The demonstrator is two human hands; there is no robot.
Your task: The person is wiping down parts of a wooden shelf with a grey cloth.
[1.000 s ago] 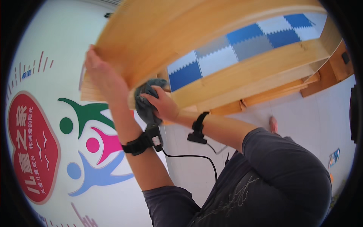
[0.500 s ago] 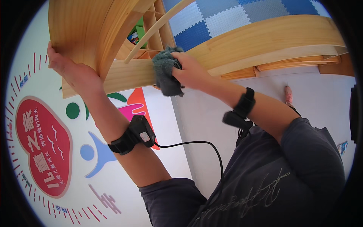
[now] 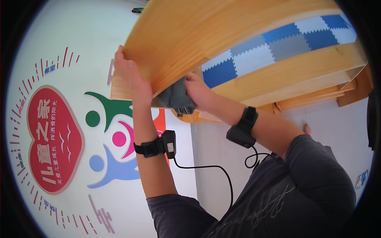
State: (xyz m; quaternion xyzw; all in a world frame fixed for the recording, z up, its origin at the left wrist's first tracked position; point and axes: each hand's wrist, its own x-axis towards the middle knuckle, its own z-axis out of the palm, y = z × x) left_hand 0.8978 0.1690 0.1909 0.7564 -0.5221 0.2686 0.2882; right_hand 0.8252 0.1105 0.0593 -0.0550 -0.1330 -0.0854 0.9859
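A broad wooden panel (image 3: 170, 43) rises at a tilt in front of me. My left hand (image 3: 134, 81) holds it by its left edge, with the palm against the wood and the fingertips up along the side. A bunched grey cloth (image 3: 174, 97) is gripped in my right hand (image 3: 199, 93), close under the panel's lower edge. The cloth lies against the wooden board below, and part of it is hidden behind the panel.
Behind the long wooden shelf board (image 3: 293, 73) lie blue, white and grey foam mats (image 3: 254, 59). To the left is a white wall with a red heart decal (image 3: 55, 139) and coloured figures. Cabled black straps (image 3: 150, 148) sit on my forearms.
The panel has swung rightward and now covers the rod and cubbies seen before. My left hand has moved right with it; the cloth in my right hand has shifted slightly right and nearer.
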